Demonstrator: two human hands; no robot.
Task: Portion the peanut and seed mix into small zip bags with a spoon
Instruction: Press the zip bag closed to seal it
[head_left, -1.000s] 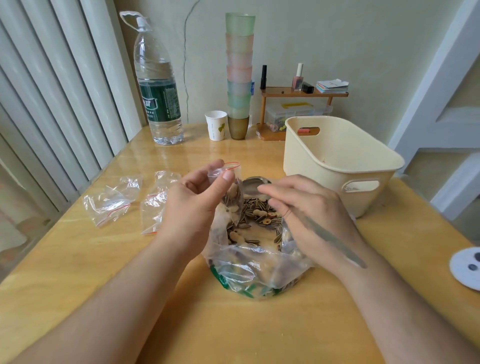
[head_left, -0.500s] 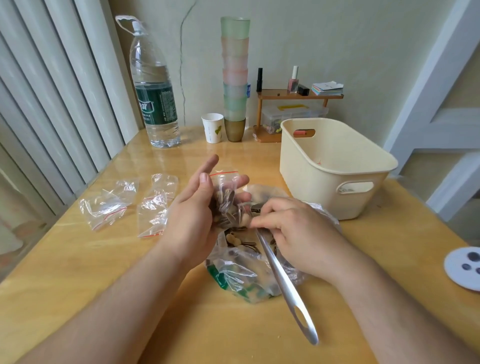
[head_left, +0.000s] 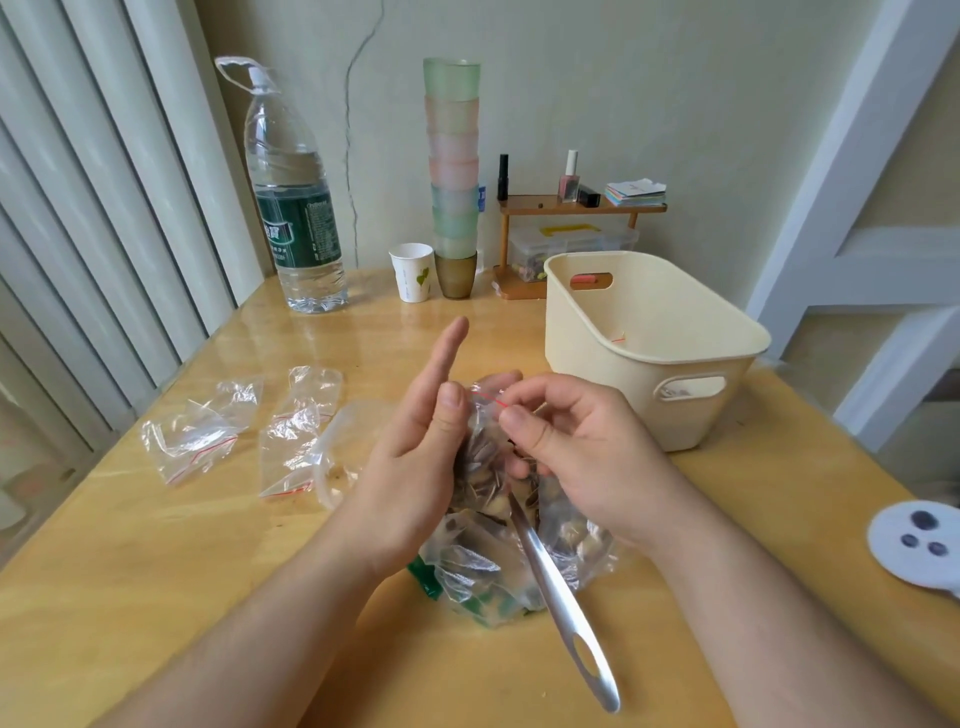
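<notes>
My spoon (head_left: 563, 608) has stopped scooping; now my left hand (head_left: 415, 447) and right hand (head_left: 566, 441) pinch the full small bag (head_left: 480, 447) to zip it.

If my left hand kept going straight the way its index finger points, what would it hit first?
Probably the paper cup or the stack of tumblers at the table's far edge. The left hand points up and away; depth is unclear.
</notes>
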